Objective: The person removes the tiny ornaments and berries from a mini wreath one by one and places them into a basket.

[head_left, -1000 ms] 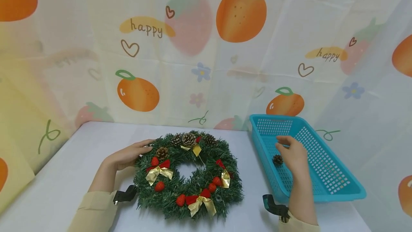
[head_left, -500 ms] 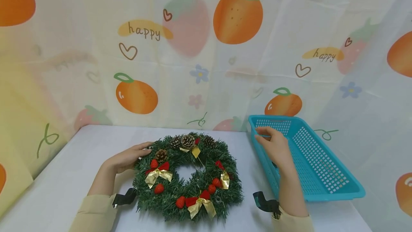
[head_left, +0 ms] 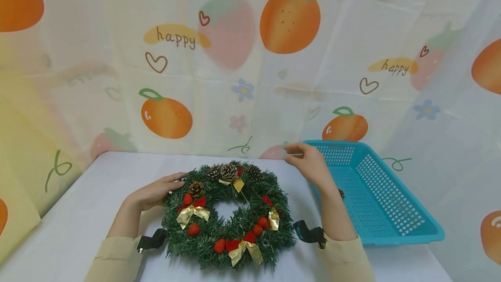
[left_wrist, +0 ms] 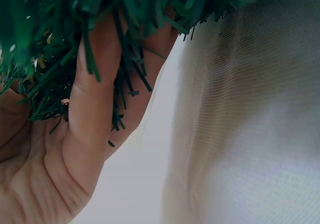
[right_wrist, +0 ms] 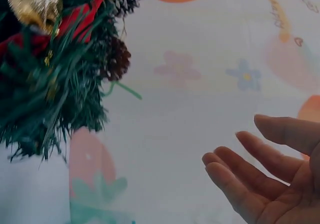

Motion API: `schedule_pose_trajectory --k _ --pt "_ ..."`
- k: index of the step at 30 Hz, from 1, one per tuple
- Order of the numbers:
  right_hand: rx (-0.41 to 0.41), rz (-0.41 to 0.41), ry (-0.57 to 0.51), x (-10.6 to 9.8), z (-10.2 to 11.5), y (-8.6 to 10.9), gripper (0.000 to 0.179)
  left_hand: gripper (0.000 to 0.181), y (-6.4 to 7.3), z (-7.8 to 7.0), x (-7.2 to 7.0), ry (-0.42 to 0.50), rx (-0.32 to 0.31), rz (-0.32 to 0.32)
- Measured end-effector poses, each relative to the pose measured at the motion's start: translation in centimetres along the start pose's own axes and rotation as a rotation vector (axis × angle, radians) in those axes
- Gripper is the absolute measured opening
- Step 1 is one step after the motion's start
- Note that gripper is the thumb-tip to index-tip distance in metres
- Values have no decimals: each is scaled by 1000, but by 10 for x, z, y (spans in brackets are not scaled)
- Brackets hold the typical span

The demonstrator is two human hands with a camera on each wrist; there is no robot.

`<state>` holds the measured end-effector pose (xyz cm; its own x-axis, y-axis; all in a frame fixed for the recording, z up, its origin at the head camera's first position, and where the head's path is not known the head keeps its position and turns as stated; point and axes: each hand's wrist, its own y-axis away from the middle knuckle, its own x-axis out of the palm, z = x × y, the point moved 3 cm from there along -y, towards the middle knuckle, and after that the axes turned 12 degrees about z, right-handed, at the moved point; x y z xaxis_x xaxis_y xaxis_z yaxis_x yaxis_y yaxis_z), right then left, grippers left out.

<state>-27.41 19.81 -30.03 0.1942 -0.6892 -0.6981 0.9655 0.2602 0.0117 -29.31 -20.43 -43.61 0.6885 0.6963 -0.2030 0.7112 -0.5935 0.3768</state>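
Note:
A green wreath (head_left: 231, 247) lies on the white table, dressed with pine cones, red berries and red-and-gold bows. My left hand (head_left: 156, 191) holds its upper left edge. In the left wrist view the fingers (left_wrist: 92, 104) run in among the green needles, which hide the fingertips. My right hand (head_left: 309, 164) is in the air between the wreath and a blue basket (head_left: 407, 195), over the basket's left rim. Nothing is in it; its fingers (right_wrist: 250, 169) are loosely bent and spread apart in the right wrist view. Behind my right forearm a pine cone (head_left: 342, 193) shows partly inside the basket.
The basket stands at the right end of the white table (head_left: 133, 164). A fabric backdrop (head_left: 219, 116) printed with oranges and strawberries hangs behind the table's far edge. Black camera mounts (head_left: 309, 232) sit on both wrists.
My right hand has moved left, from above the inside of the basket to its left rim and beyond. The left hand and the wreath stay in place; the view shifted slightly.

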Motion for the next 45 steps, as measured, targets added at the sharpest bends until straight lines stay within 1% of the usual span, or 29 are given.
schedule_pose_trajectory --k 4,8,13,17,19,21,24,25,26,27,28,29,31,32,34,36,37,41,45 --pt "-25 51 -2 5 5 -11 37 70 1 -2 1 5 0 2" --pt "-8 119 -38 10 7 -20 40 70 0 -4 3 5 0 -1" --pt "24 181 -73 17 7 -30 41 69 0 -4 4 4 4 3" --pt "35 217 -66 21 7 -39 39 69 -1 -4 5 6 5 4" --pt "39 246 -61 22 16 -37 38 69 -2 -3 5 8 6 3" --pt "43 277 -79 26 15 -44 38 70 -2 -1 4 4 7 3" --pt "-31 326 -103 34 5 -52 38 71 -2 1 2 -1 4 -1" --pt "-75 343 -125 40 -19 -70 39 71 -2 2 1 0 1 -4" --pt "-125 362 -156 45 -39 -86 39 71 -2 3 0 1 -2 -8" --pt "-156 377 -174 50 -56 -100 40 71 -2 4 0 1 -5 -10" --pt "-170 396 -198 53 -65 -108 42 71 -2 4 0 -2 -6 -10" --pt "-156 404 -225 56 -72 -116 44 71 -2 4 0 -1 -7 -12" --pt "-121 418 -276 60 -78 -124 46 70 -2 5 0 1 -6 -14" --pt "-80 420 -290 59 -65 -116 47 70 -2 5 0 -1 -5 -14" --pt "2 414 -283 55 -35 -94 46 71 -2 5 0 -1 -3 -13" --pt "22 430 -281 51 -15 -78 45 70 -2 5 1 4 -4 -17" --pt "37 445 -287 50 -9 -73 45 70 -2 4 1 -2 -4 -14" --pt "52 503 -298 45 6 -61 44 70 -2 4 0 4 -8 -17" --pt "50 525 -269 49 -8 -73 44 70 -1 3 0 7 -3 -16"
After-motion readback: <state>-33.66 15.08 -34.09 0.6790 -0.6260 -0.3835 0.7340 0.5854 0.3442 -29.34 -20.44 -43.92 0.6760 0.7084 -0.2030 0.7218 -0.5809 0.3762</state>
